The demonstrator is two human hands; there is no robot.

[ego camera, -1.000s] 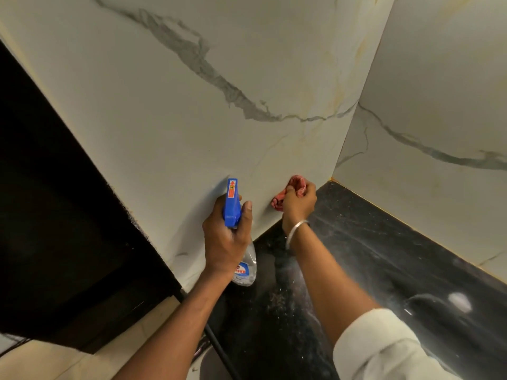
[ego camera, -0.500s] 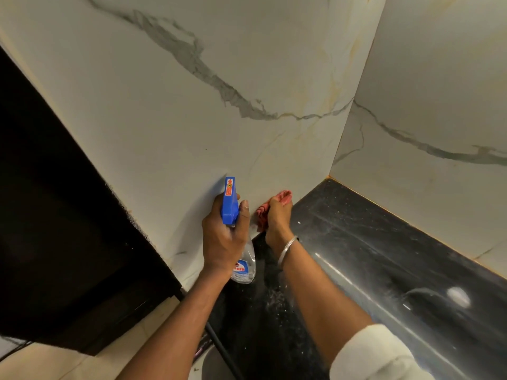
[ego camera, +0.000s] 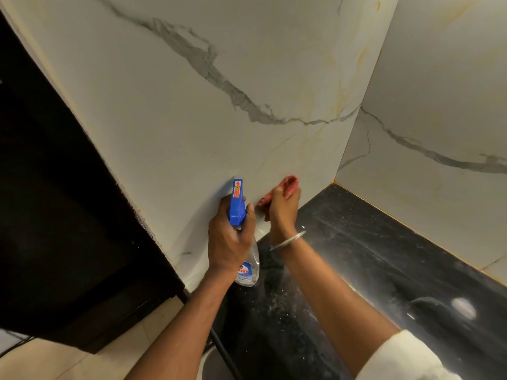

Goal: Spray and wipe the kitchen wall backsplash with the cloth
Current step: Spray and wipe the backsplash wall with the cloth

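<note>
The backsplash [ego camera: 192,127] is a white marble-look wall with a grey vein, meeting a second wall at a corner on the right. My left hand [ego camera: 229,242] grips a clear spray bottle [ego camera: 248,267] with a blue trigger head [ego camera: 237,204], nozzle pointing up at the wall. Just to its right, my right hand [ego camera: 282,209] holds a bunched red cloth [ego camera: 286,185] pressed against the lower part of the backsplash, a little above the counter. Most of the cloth is hidden under the fingers.
A black speckled countertop [ego camera: 370,256] runs along the wall's foot to the right, with pale specks on it. A large dark appliance or cabinet [ego camera: 63,215] fills the left side. A black cable [ego camera: 222,349] runs down near the bottom centre.
My right hand with the cloth slid left along the wall toward the bottle, then back right and slightly up. My left hand and the bottle stayed almost still.
</note>
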